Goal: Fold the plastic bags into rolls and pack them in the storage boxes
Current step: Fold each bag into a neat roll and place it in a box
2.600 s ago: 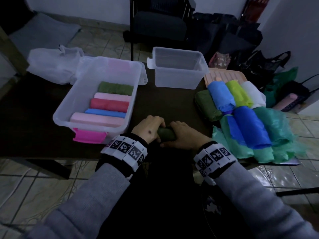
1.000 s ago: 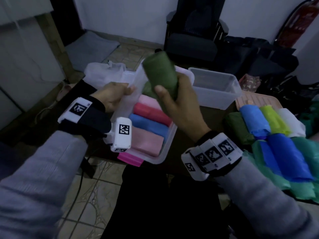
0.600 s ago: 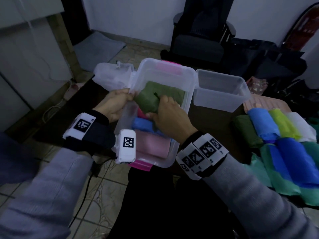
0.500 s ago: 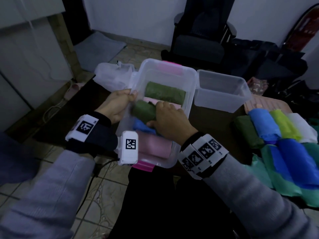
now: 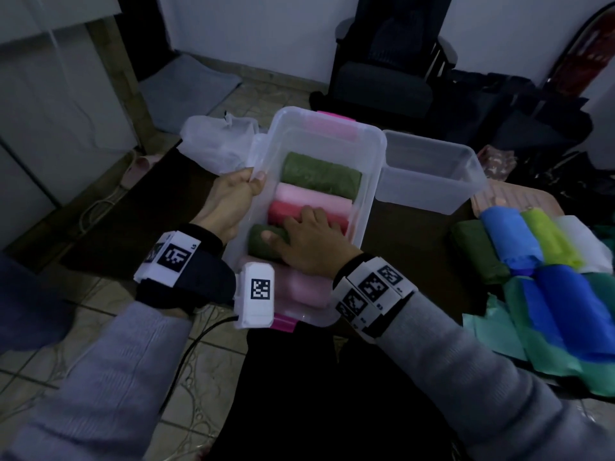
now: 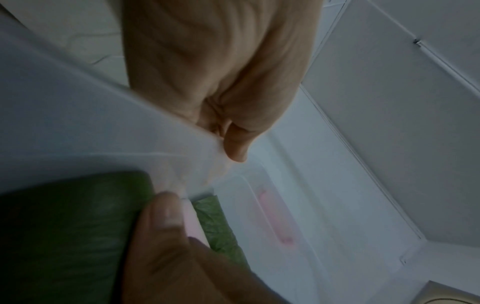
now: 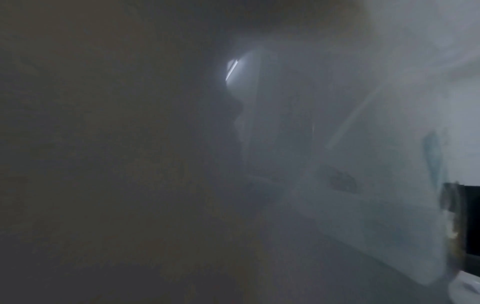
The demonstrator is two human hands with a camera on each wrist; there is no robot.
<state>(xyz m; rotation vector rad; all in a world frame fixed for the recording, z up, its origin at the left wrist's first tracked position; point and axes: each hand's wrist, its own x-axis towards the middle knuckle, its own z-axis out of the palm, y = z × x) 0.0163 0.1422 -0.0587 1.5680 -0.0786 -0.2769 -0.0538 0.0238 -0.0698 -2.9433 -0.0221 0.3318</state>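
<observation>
A clear storage box with pink latches stands in front of me. My left hand grips its left rim, thumb over the edge. Inside lie a green roll, a light pink roll, a red roll and a pink roll. My right hand lies over a dark green roll between the red and near pink rolls. Its thumb is on top and its fingers curl over the far side. The left wrist view shows that roll beside my right thumb. The right wrist view is dark and blurred.
A second clear box stands empty to the right, with a pink lid behind it. Blue, lime, white, dark green and teal bags are piled at the table's right. A white plastic bag lies at the far left. A dark chair stands beyond the table.
My right hand carried the dark green roll from the table's front edge up over the box and down into it. My left hand took the box's left rim and has kept hold.
</observation>
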